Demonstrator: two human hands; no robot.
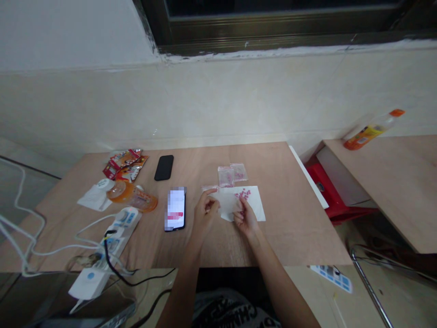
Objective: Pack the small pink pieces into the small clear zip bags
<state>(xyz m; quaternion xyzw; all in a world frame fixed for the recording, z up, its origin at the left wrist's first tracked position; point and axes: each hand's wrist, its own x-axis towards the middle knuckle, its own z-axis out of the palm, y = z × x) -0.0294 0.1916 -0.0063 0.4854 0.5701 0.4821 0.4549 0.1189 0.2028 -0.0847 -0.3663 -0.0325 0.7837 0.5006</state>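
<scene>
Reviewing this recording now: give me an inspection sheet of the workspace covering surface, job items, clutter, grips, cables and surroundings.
Surface: wood-grain table.
Job's things: pink pieces on white paper; small clear bags beyond it; a translucent piece, bag or sheet unclear, between the hands.
Clutter: lit phone, dark phone-like slab, orange bottle, red packets.
Grips: left grip and right grip at opposite sides of the translucent piece; finger closure too small to judge.
Cables: white cable and black cable by the power strip, left side.
Surroundings: pale wall, dark window frame, second table on the right bearing a drink bottle.
</scene>
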